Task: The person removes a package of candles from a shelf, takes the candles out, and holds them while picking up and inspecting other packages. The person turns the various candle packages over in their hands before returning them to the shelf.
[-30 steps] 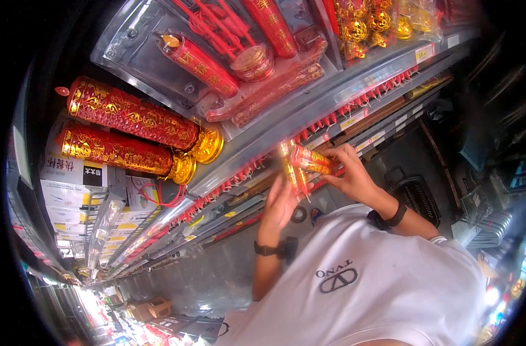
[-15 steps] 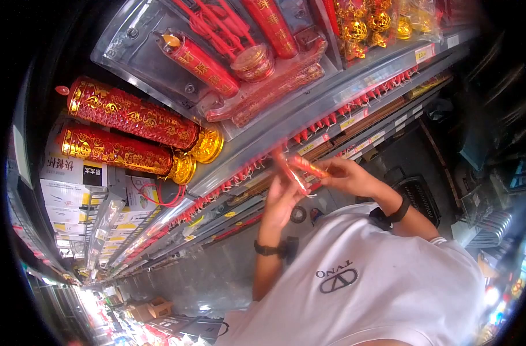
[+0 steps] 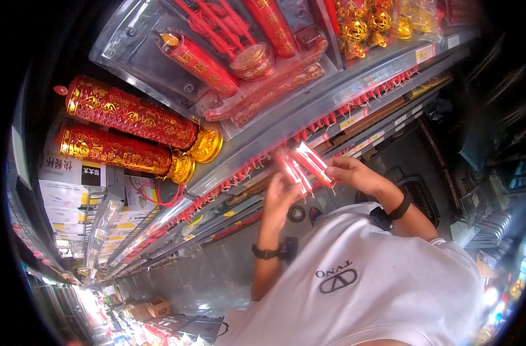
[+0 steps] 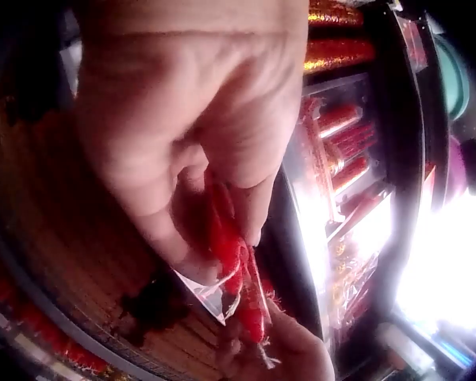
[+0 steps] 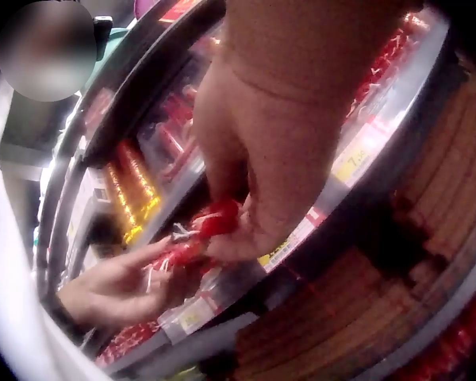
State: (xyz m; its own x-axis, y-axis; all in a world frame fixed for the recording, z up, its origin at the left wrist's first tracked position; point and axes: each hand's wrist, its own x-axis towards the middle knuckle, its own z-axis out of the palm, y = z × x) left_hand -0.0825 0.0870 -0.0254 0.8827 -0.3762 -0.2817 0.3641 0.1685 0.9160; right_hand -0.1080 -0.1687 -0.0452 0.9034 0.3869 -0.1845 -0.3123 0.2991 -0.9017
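Note:
In the head view, my left hand [image 3: 281, 193] grips a small pack of red candles [image 3: 293, 173] with pale wicks at its lower end. My right hand [image 3: 354, 174] pinches a second pack of red candles [image 3: 315, 164] by its right side. Bright white streaks of glare run along both packs, which lie side by side and slant the same way. From the left wrist, the red candle tips [image 4: 232, 246] and loose wicks poke out between thumb and fingers. The right wrist view shows the right hand's candles [image 5: 218, 218] close beside the left hand's.
Above the hands runs a grey shelf edge [image 3: 257, 151]. Two large red-and-gold pillar candles [image 3: 130, 115] lie on the left, beside a clear tray [image 3: 119, 43] of red ornaments. Rows of small red candles [image 3: 364, 99] line the shelf below, with price tags [image 3: 424, 53] along the edges.
Both packs have been turned over in the hands: gold-patterned faces showed a second ago, red sides with white glare now. They have come from crossed to roughly parallel.

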